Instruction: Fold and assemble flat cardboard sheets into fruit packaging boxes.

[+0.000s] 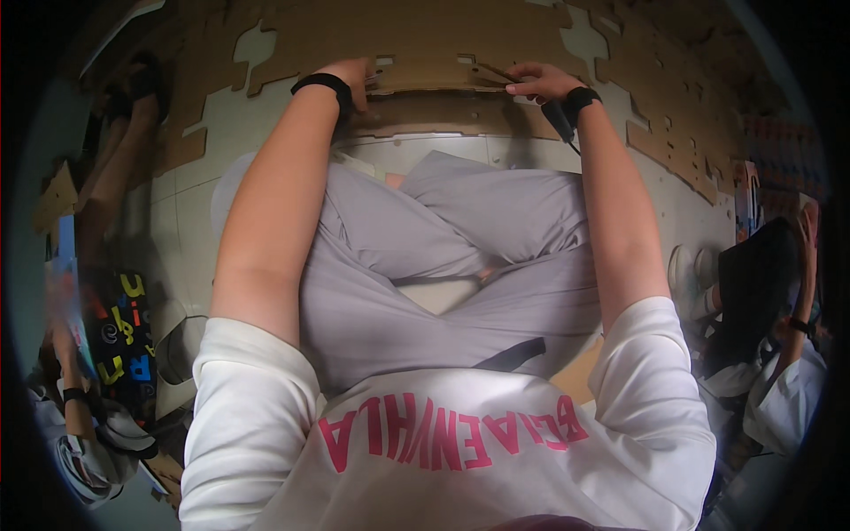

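Observation:
A large brown cardboard sheet [416, 35] with cut-out slots and notched edges lies on the floor beyond my crossed legs. Along its near side, a long cardboard strip [429, 115] is bent at a fold line. My left hand [354, 78] is closed over the sheet near a small slot, its fingertips partly hidden. At the right end of the fold, my right hand [542, 81] pinches a narrow cardboard flap [498, 73] between thumb and fingers. Both wrists wear black bands, and a small dark object [560, 119] hangs by the right one.
Pale floor tiles [199, 190] show between the sheet and my grey trousers [452, 221]. To the left are another person's legs [111, 173] and a black bag with coloured letters [124, 327]. Another person in dark trousers [757, 274] sits on the right, near stacked boxes [745, 190].

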Demonstrator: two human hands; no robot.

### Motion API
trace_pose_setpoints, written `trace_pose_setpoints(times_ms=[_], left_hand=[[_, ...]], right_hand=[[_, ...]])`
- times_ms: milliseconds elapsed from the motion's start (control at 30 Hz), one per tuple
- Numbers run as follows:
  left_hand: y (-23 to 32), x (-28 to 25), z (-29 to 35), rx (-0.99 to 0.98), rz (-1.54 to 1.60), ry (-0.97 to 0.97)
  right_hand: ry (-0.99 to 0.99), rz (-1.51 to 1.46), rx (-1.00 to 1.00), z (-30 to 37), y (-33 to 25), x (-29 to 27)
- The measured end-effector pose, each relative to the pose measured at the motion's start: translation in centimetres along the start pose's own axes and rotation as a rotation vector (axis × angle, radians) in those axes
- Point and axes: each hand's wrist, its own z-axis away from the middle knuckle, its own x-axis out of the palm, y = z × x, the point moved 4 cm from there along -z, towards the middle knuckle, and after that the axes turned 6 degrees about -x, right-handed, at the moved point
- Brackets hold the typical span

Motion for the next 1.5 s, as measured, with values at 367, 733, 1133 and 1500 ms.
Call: trace_pose_setpoints(times_ms=[367, 733, 1133, 1500], left_hand=[[-1.0, 0.9, -0.8, -0.114, 0.013, 0.101], [-0.9, 1.3, -1.7, -0.02, 0.008, 0.048], [-0.9, -0.2, 0.0, -0.22, -0.067, 0.131], [4.2, -7.9, 7.4, -0.031, -0.227, 0.602]], right_hand=[[0.002, 0.015, -0.062, 0.2, -0.6, -0.1], [0.111, 0.245, -0.232, 0.3, -3.2, -1.3], [0.424, 0.361, -0.404, 5.5, -10.7, -2.8], [0.096, -0.023, -0.011, 0.5, -0.3, -0.1]])
